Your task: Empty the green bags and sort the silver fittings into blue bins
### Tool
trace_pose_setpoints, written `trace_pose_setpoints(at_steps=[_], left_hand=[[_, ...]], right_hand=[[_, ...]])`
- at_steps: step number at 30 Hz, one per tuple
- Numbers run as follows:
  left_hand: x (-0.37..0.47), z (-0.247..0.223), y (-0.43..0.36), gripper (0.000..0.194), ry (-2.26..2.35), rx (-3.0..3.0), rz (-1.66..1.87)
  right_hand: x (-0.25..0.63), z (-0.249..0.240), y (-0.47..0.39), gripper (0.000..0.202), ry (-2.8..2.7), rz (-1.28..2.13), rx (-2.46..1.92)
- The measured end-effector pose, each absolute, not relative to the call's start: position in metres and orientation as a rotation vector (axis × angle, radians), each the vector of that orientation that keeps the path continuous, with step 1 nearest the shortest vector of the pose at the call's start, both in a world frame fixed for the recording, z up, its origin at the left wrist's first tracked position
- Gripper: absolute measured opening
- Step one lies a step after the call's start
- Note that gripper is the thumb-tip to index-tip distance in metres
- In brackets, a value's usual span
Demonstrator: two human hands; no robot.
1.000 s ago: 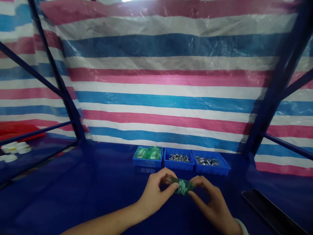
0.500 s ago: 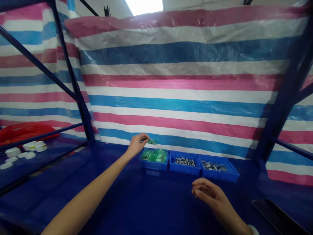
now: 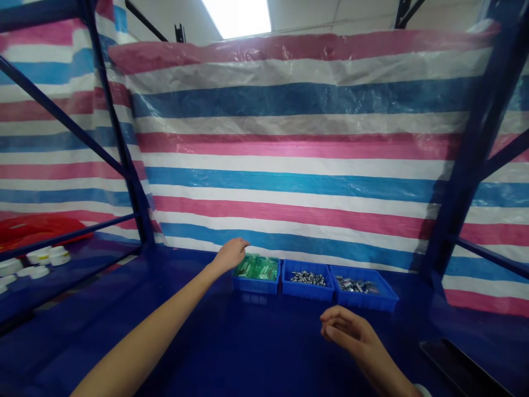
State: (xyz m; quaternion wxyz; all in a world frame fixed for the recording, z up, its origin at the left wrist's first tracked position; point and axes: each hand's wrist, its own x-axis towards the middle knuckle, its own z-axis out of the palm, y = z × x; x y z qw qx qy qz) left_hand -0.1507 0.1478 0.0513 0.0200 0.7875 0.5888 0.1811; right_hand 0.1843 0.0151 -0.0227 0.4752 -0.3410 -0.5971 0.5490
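My left hand (image 3: pixel 231 255) reaches over the left rim of a blue bin (image 3: pixel 255 286) that holds green packets (image 3: pixel 264 268). Its fingers are closed together and point right; their undersides are hidden, so what they hold, if anything, does not show. My right hand (image 3: pixel 347 330) hovers above the table in front of the other bins, fingers loosely curled, the thumb apart from them, nothing visible in it. Small shiny metal parts (image 3: pixel 309 278) fill the middle bin (image 3: pixel 308 292). Longer metal pieces (image 3: pixel 357 285) lie in the right bin (image 3: pixel 367 301).
The dark blue table (image 3: pixel 248 347) carries the three bins in a row near a striped plastic sheet (image 3: pixel 289 209). A dark phone-like slab (image 3: pixel 458 364) lies at front right. Several white jars (image 3: pixel 58 256) and a red bag (image 3: pixel 37 229) are left beyond the blue frame (image 3: pixel 138 204).
My left hand has lowered slightly toward the bin, and the green packet it was pinching no longer shows at its fingertips. The right hand stays almost still. The view has tilted up slightly.
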Motion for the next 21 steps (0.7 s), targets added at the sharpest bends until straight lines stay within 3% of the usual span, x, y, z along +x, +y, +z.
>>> trace_pose_setpoints(at_steps=[8, 13, 17, 21], left_hand=[[-0.128, 0.031, 0.129, 0.063, 1.727, 2.482, 0.387], [-0.125, 0.029, 0.131, 0.068, 1.72, 2.39, 0.477], [-0.125, 0.055, 0.11, 0.062, 1.719, 2.35, 0.823], [-0.128, 0.113, 0.076, 0.041, 1.444, 2.273, 1.486]], right_hand=[[0.188, -0.022, 0.017, 0.028, -1.444, 1.31, -0.802], [0.189, -0.012, 0.015, 0.025, -1.419, 1.208, -0.845], [0.195, 0.015, 0.006, 0.027, -1.427, 0.999, -0.852], [0.245, 0.052, -0.032, 0.025, -1.496, 0.627, -0.803]])
